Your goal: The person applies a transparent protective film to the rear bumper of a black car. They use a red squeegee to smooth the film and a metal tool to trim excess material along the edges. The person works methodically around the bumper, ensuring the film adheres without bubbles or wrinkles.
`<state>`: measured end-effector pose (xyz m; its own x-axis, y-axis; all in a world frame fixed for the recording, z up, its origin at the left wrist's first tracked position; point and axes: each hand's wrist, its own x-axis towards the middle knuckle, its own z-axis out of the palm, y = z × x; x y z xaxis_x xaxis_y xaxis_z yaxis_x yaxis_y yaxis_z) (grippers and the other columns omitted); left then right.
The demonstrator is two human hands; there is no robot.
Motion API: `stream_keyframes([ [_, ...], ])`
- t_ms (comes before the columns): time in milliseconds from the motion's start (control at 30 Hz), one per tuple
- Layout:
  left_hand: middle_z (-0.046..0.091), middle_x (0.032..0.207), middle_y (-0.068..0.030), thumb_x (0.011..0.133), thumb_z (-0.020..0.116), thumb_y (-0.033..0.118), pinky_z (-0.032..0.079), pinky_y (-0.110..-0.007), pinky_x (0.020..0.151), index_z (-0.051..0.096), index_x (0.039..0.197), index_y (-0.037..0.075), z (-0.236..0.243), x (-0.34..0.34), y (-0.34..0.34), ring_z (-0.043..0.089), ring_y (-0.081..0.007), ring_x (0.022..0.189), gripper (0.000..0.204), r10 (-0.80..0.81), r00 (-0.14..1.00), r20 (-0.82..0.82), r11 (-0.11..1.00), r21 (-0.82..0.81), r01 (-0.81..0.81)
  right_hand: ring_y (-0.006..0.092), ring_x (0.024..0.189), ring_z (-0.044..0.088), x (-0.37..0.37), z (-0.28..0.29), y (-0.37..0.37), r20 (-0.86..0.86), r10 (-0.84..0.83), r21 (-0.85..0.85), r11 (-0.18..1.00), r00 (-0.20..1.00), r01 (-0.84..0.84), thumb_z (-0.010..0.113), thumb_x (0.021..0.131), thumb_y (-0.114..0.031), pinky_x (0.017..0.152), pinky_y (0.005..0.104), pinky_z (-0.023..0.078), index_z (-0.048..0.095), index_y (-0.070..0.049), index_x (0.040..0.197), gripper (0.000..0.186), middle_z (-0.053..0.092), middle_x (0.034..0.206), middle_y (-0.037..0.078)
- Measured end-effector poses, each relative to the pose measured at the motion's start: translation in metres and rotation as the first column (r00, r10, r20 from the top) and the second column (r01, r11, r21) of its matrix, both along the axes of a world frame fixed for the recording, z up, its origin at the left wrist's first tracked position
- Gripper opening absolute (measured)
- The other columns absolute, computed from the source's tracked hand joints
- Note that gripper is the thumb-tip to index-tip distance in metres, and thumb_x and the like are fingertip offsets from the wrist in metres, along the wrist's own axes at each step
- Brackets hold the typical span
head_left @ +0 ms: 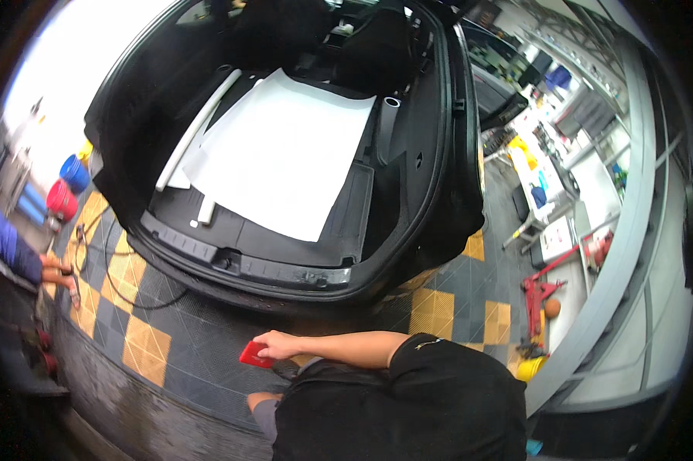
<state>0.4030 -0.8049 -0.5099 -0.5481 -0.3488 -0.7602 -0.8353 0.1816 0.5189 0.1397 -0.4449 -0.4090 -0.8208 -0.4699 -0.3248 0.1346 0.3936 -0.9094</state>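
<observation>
My right hand (281, 345) is closed on a flat red rectangular piece (255, 354), like a card or squeegee; its exact kind is not plain. The bare forearm reaches leftward from a black sleeve, low behind the car. My left hand does not show. Beyond stands a black car (458, 192) with its rear open. On its cargo floor lies a large white sheet (285, 154), curling at the edges. A long thin white roll (199, 131) rests along the sheet's left side, and a wider roll (387, 127) lies to its right.
The car's rear bumper (285, 296) lies ahead of my arm. A dark hose (143, 307) loops over the checkered floor (147, 349). At far left is another person's leg (58, 276) near red (62, 200) and blue buckets (74, 174). A red floor jack (537, 300) stands right.
</observation>
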Motion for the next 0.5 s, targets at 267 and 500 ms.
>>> stream_keyframes([
  [267, 0.054, 0.055, -0.0035, 0.104, 0.051, 0.042, 0.037, -0.031, 0.046, 0.071, 0.079, 0.003, -0.038, -0.234, -0.114, 0.048, -0.0149, 0.048, 0.051, -0.366, 0.93, -0.019, 0.929, 0.045, 0.366, 0.0224, 0.099, 0.074, -0.052, 0.035, -0.044, 0.048, -0.413, -0.146, 0.898, 0.91, 0.415, 0.069, 0.09, -0.011, 0.088, 0.0383, 0.056, 0.067, -0.002, 0.113, 0.024, 0.077, 0.102, 0.013],
  [500, 0.052, 0.051, -0.0052, 0.104, 0.052, 0.038, 0.036, -0.031, 0.044, 0.066, 0.07, 0.001, -0.022, -0.445, -0.215, 0.048, -0.0156, 0.044, 0.052, -0.423, 0.874, -0.24, 0.896, 0.033, 0.443, 0.0146, 0.101, 0.065, -0.024, 0.145, -0.041, 0.067, -0.771, -0.278, 0.595, 0.633, 0.754, 0.072, 0.094, -0.007, 0.091, 0.0312, 0.052, 0.065, 0.001, 0.117, 0.025, 0.07, 0.104, 0.008],
])
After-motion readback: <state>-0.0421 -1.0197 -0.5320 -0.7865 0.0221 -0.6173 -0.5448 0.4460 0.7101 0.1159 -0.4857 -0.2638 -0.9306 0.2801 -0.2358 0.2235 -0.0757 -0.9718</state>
